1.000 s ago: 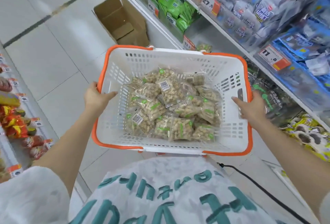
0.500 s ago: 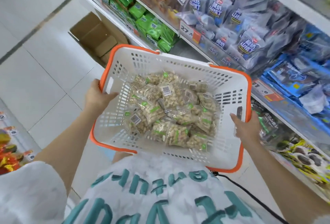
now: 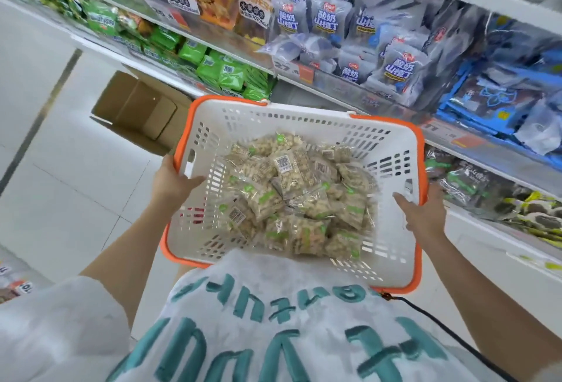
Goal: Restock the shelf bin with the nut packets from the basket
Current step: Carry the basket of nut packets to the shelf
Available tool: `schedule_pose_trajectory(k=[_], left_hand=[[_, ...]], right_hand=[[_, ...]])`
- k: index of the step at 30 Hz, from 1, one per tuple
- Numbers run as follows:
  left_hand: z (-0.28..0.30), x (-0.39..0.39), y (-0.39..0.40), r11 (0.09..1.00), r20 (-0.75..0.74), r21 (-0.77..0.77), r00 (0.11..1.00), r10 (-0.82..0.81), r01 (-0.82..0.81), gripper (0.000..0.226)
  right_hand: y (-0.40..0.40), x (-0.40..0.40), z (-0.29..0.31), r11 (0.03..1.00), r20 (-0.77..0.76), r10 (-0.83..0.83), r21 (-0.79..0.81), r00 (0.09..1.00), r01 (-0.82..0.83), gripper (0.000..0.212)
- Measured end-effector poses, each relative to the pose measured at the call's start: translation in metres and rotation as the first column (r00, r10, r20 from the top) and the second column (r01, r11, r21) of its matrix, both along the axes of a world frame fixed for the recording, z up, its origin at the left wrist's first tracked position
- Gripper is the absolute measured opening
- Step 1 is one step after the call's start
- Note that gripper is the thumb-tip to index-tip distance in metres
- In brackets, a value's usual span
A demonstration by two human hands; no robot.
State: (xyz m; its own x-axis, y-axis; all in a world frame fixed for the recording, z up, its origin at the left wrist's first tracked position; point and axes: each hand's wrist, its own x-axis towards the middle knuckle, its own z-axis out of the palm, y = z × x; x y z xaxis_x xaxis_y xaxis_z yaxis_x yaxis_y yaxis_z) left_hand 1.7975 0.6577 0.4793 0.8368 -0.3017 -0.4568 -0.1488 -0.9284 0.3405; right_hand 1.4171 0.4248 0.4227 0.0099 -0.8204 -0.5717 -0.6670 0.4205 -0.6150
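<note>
Nut packets [image 3: 292, 199] lie heaped in a white basket [image 3: 304, 120] with an orange rim, held against the person's shirt. Left hand [image 3: 173, 182] grips the basket's left rim, thumb curled inside the wall. Right hand [image 3: 421, 212] grips the right rim, thumb inside too. Beyond the basket's far-left corner an open cardboard box [image 3: 140, 110] sits on the floor. Further off, shelves [image 3: 349, 95] carry green packets [image 3: 231, 72] and grey-blue bags [image 3: 395, 62].
</note>
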Motion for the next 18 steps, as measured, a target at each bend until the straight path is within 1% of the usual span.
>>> schedule_pose_trajectory(k=[3,7,12,15,18], left_hand=[[-0.011,0.024,-0.013,0.998,-0.034,-0.023,0.997,-0.067,0.066,0.052],[-0.028,0.061,-0.037,0.985,-0.081,-0.078,0.984,-0.16,0.154,0.049],[-0.05,0.101,-0.062,0.945,-0.121,-0.051,0.937,-0.328,0.324,0.045],[-0.065,0.114,-0.065,0.918,-0.146,-0.08,0.907,-0.396,0.388,0.048],[-0.084,0.123,-0.063,0.907,-0.154,-0.083,0.894,-0.42,0.412,0.049]], right_hand=[[0.014,0.009,-0.004,0.999,-0.015,-0.039,-0.039,0.999,0.039,0.036],[0.045,0.02,-0.012,0.981,-0.074,-0.187,-0.063,0.98,0.182,0.036],[0.117,0.04,-0.015,0.915,-0.153,-0.401,-0.11,0.903,0.388,0.034],[0.148,0.051,-0.023,0.887,-0.201,-0.462,-0.113,0.863,0.449,0.035],[0.16,0.06,-0.033,0.886,-0.232,-0.463,-0.126,0.855,0.446,0.036]])
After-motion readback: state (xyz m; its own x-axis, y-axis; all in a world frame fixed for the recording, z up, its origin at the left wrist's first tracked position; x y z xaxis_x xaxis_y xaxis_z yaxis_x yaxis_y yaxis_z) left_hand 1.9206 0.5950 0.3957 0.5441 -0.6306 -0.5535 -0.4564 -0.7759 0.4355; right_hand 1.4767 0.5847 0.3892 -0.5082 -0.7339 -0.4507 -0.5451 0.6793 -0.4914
